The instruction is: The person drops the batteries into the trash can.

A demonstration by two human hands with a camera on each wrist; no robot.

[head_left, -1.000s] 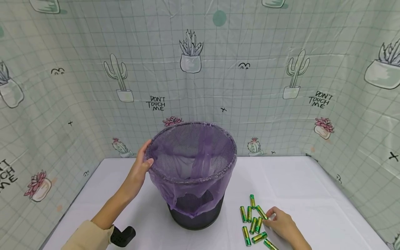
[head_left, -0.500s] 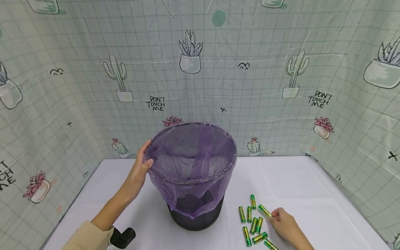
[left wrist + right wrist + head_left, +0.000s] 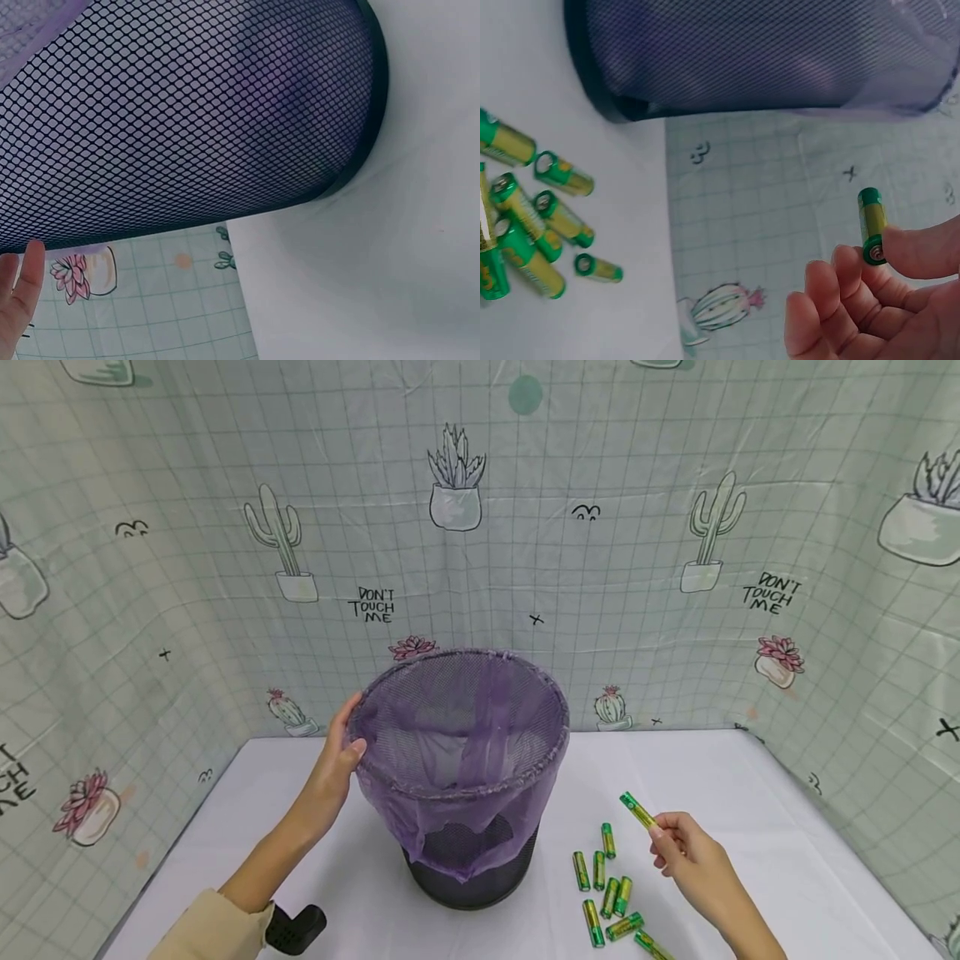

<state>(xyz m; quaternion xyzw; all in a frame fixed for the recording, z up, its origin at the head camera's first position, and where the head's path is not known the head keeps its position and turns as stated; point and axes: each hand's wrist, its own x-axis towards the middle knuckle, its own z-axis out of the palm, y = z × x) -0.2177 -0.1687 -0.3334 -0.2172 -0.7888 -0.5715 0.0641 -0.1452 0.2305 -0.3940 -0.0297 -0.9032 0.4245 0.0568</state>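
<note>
A black mesh waste bin (image 3: 468, 868) lined with a purple bag (image 3: 457, 735) stands mid-table. My left hand (image 3: 335, 762) grips its rim on the left side, thumb over the edge; the bin's mesh wall (image 3: 187, 120) fills the left wrist view, with one fingertip (image 3: 26, 274) showing. My right hand (image 3: 686, 852) is raised above the table to the right of the bin and pinches one green-and-gold battery (image 3: 637, 810) by its end; the same battery (image 3: 872, 225) shows in the right wrist view. Several more batteries (image 3: 603, 885) lie on the table below it.
The white table (image 3: 750, 810) is walled on three sides by a cactus-print curtain (image 3: 600, 543). A black device (image 3: 296, 927) sits at my left wrist. The loose batteries (image 3: 532, 225) lie close to the bin's base (image 3: 607, 105).
My right hand picked one battery from the pile and lifted it up off the table. My left hand stayed on the bin's rim.
</note>
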